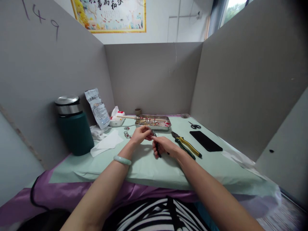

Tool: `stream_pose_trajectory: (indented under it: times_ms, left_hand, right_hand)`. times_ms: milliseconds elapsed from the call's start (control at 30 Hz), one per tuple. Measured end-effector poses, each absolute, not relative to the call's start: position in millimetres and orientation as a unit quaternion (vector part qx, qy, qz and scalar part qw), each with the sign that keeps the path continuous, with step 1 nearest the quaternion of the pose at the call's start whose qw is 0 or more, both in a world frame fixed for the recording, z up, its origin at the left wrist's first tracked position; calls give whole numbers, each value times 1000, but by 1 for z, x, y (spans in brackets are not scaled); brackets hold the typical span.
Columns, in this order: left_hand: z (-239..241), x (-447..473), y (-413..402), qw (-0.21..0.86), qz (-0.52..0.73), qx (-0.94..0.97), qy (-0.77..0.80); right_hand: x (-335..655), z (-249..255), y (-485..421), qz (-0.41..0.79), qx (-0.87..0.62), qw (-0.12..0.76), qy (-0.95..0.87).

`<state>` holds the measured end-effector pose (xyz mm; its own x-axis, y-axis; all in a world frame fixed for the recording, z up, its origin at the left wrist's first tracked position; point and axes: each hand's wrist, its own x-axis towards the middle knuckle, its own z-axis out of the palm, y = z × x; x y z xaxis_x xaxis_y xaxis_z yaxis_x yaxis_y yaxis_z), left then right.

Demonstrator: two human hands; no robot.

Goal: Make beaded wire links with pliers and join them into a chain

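My left hand, with a pale green bangle on its wrist, is closed in a pinch on something too small to name, just in front of the metal tray. My right hand is closed round small black-handled pliers, whose tip meets the left fingertips. Both hands hover over the pale green mat.
The tray holds beads and a wooden stick. Yellow-and-green pliers, small scissors and a black phone lie to the right. A dark green flask, a foil packet, tissues and loose beads are at the left. Grey partitions enclose the desk.
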<state>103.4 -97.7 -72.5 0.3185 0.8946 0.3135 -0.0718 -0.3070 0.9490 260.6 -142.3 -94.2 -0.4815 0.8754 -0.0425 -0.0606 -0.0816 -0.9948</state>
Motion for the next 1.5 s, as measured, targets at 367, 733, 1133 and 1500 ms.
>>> stream_pose_trajectory:
  times_ms: [367, 733, 1133, 1500]
  left_hand:
    - [-74, 108, -99, 422, 505, 671, 342]
    - [-75, 108, -99, 431, 494, 690, 307]
    - [-73, 107, -101, 420, 486, 699, 314]
    - [-77, 108, -100, 402, 485, 706, 323]
  right_hand:
    - [261, -95, -141, 642, -355, 367, -572]
    - [263, -91, -142, 663, -360, 362, -548]
    - [264, -89, -143, 676, -345, 362, -541]
    - [262, -94, -138, 661, -363, 364, -547]
